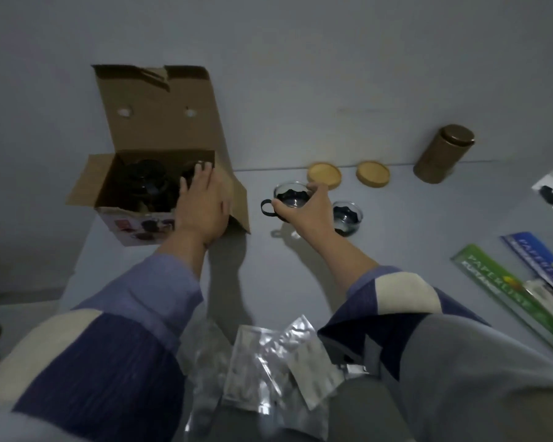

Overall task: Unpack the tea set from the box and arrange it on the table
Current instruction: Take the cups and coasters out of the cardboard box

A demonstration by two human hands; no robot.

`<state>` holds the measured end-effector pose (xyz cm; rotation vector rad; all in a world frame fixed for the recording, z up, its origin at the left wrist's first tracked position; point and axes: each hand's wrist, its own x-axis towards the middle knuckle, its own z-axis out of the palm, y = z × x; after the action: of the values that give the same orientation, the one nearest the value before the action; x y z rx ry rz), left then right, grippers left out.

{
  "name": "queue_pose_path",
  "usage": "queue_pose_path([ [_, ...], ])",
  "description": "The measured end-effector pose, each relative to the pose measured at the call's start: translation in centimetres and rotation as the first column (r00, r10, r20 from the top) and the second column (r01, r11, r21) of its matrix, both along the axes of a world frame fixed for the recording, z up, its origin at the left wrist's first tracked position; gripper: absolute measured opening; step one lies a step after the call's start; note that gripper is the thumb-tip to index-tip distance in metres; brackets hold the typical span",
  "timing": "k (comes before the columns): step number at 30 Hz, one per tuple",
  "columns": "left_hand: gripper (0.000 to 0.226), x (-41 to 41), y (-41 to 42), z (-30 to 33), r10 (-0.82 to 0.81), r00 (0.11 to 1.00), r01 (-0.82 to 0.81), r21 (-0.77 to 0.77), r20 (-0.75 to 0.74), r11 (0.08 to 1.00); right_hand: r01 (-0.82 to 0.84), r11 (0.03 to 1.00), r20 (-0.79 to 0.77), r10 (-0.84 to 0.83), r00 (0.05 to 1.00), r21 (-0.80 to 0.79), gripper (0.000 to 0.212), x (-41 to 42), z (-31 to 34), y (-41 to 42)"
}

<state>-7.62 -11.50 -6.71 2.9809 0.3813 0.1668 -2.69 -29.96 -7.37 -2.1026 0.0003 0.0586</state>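
A clear glass teacup with a dark patterned band and a dark loop handle (289, 199) is grasped by its rim and side in the right hand (304, 208), just above or on the pale grey worktop (268, 282); contact with the surface cannot be told. A second, matching glass teacup (347, 216) is seen just right of that hand, standing on the worktop. Beyond them, two round light wooden coasters (323, 174) (373, 173) are laid side by side. To the left, an open brown cardboard box (160, 173) is steadied by the left hand (201, 205), whose fingers are curled over its right wall; a dark glass teapot (146, 183) is held inside. A bronze cylindrical tin (444, 153) is stood far right, and crumpled silver plastic bags (268, 371) are lying nearest the person.
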Motion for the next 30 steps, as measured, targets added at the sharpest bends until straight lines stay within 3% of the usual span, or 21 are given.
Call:
queue_pose_path([
  [4,0.057,0.1,-6.8,-2.4,-0.117,0.993,0.116,-0.108,0.001,0.987,0.053,0.998,-0.011,-0.053,0.999,-0.02,0.078,-1.4,-2.2,-5.7],
  [13,0.077,-1.5,-14.7,-9.3,-0.177,0.893,0.057,-0.285,-0.415,0.957,0.115,0.989,-0.115,-0.125,0.985,-0.092,0.085,-2.4,-7.3,-13.0],
  [22,0.09,-1.1,-15.6,-10.3,-0.144,0.842,0.015,-0.243,-0.521,0.97,0.072,0.995,-0.112,-0.08,0.99,-0.076,0.081,-1.8,-9.2,-14.7],
  [24,0.091,-1.2,-15.6,-10.3,-0.144,0.842,0.013,-0.246,-0.52,0.969,0.052,0.995,-0.131,-0.062,0.989,-0.084,0.088,-1.9,-9.0,-14.9],
  [27,0.092,-1.0,-15.3,-9.9,-0.155,0.837,0.009,-0.27,-0.525,0.963,-0.013,0.981,-0.15,-0.017,0.989,-0.195,0.106,-1.7,-7.5,-14.9],
  [30,0.084,-0.1,-13.8,-8.4,-0.149,0.852,0.014,-0.262,-0.502,0.965,-0.04,0.917,-0.077,0.01,0.997,-0.397,0.089,-0.3,-5.1,-14.2],
])
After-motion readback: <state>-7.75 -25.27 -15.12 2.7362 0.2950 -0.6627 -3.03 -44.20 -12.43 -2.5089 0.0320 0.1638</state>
